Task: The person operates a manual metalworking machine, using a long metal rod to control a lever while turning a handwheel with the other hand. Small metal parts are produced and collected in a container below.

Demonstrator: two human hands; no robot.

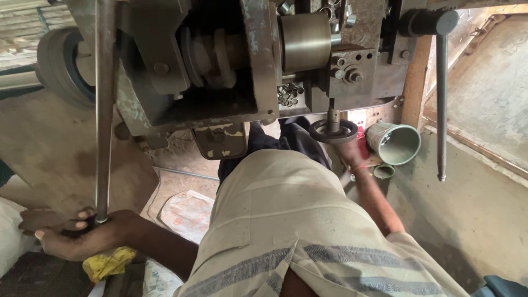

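My left hand (71, 234) is wrapped around the lower end of a long metal lever (102, 110) that runs up past the left side of the machine (220, 66); my fingers are closed on its dark grip. A crumpled yellow rag (107, 264) lies just beside that hand. My right hand (347, 151) reaches forward past my knee to the small dark handwheel (333, 131) under the machine, touching its lower right rim; I cannot tell how tightly it grips. Near that wheel stands a grey-green cup (397, 144), tipped on its side. Another thin rod (441, 104) hangs down well apart, on the right.
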